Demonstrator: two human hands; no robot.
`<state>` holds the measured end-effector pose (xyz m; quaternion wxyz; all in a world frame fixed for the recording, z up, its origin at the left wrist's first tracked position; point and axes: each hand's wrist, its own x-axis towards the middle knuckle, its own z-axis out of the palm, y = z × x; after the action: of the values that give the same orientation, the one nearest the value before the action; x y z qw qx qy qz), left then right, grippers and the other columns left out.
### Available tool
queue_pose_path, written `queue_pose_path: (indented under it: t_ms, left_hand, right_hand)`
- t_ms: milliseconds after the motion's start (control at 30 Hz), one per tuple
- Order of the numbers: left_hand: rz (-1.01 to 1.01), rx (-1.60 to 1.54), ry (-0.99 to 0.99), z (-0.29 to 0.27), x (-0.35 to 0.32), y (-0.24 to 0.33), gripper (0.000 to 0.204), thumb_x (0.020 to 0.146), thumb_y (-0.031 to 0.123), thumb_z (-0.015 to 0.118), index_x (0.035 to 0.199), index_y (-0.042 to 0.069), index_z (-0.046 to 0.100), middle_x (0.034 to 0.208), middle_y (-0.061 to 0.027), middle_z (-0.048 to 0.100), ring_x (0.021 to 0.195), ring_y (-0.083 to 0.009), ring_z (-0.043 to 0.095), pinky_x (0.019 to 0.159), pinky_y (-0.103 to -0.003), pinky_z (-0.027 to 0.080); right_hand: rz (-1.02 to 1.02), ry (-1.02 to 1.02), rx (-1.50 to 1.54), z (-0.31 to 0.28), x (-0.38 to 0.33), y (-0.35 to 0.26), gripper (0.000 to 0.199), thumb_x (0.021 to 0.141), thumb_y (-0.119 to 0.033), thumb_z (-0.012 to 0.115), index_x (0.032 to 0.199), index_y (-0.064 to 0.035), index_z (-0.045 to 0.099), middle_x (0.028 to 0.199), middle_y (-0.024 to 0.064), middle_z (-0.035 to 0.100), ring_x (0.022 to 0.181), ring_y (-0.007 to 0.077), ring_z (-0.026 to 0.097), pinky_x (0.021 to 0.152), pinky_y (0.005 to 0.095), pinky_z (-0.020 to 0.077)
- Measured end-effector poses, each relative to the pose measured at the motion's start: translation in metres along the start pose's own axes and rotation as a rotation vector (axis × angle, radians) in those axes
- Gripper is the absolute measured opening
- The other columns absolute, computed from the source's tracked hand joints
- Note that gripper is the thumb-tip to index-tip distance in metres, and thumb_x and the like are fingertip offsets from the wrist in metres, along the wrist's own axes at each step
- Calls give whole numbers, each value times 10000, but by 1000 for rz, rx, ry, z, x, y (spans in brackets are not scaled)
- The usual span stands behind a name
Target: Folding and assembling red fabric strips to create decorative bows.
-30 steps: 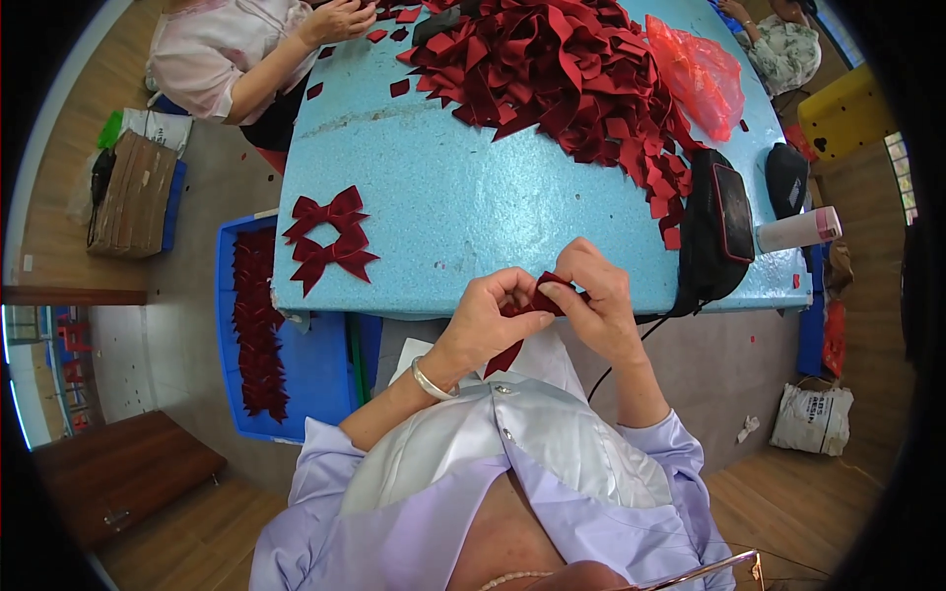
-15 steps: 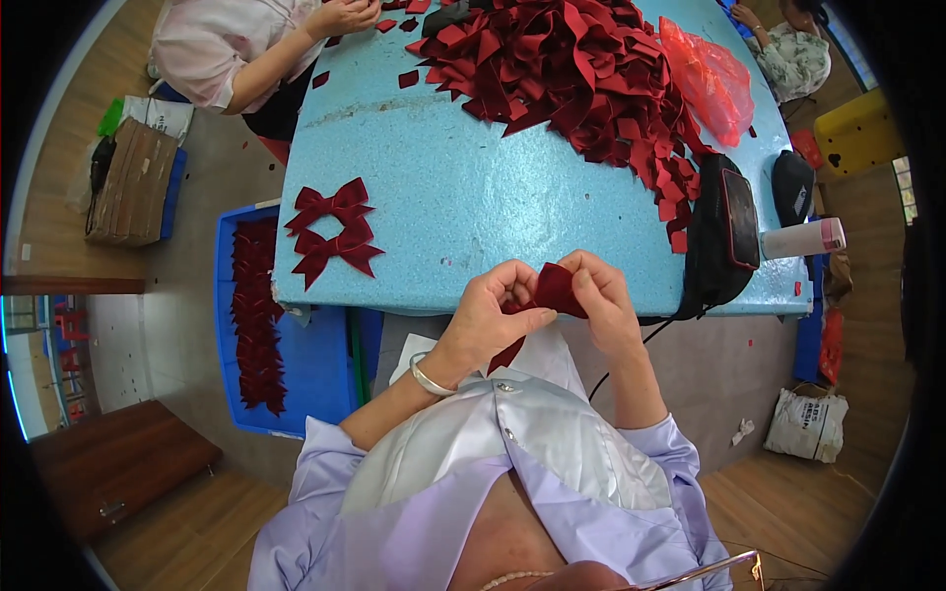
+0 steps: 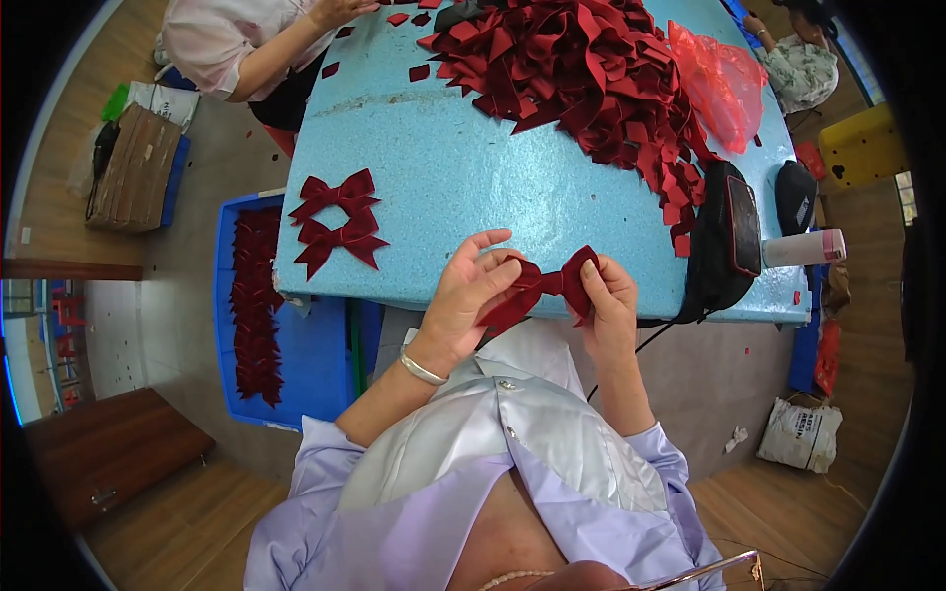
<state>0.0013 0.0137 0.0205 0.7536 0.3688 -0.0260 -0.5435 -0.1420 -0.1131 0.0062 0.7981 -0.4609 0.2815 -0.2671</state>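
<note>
Mid-frame, the left hand (image 3: 461, 301) and right hand (image 3: 611, 303) pinch opposite sides of a dark-red velvet bow (image 3: 553, 283), no longer bunched, seemingly formed

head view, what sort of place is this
Likely a handcraft workshop: a heap of red ribbon pieces lies on the blue table, many red bows lie in a blue bin, and another person is at the same table.

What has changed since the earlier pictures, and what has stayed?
The left hand has moved left, away from the right hand; the bow between them, earlier partly hidden, now shows both loops. Both hands still hold it. The two bows on the table stay put.
</note>
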Motion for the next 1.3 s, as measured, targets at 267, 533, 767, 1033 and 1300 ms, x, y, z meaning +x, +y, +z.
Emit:
queue_pose_path:
  t_ms: [267,533,767,1033,1300]
  left_hand:
    - [-68,38,-67,-11,-3,-21,287,886,84,701,1146,6,607,929,-72,656,751,-131,602,641,-228,479]
    - [65,223,-50,-6,-6,-19,181,882,64,701,1056,23,676,805,16,625,646,-43,491,552,-209,378]
    - [106,385,-86,-3,-12,-21,210,894,45,674,1098,-4,655,885,-3,648,712,-42,528,594,-209,430]
    - [114,587,-118,-4,-10,-24,199,902,84,670,1071,-21,668,888,-5,663,784,-50,575,667,-219,487]
    - [62,575,1,-12,-10,-19,157,911,109,669,1018,-7,678,771,8,634,658,-35,524,561,-200,409]
  right_hand:
    - [-39,63,99,13,-8,25,151,1000,-168,553,923,-50,607,773,14,623,572,71,516,490,231,408]
    - [-183,5,-128,17,-12,20,105,942,-114,593,975,-18,618,862,18,632,766,67,572,706,216,450]
    - [-272,-151,-573,32,6,-20,137,828,-60,670,940,3,624,854,23,629,766,94,570,725,237,452]
    - [-338,-303,-935,42,17,-34,132,763,-14,700,804,6,576,718,50,571,688,102,535,599,279,434]
    - [-358,-224,-956,45,23,-16,70,836,51,620,865,-2,584,773,88,611,725,129,575,602,295,447]
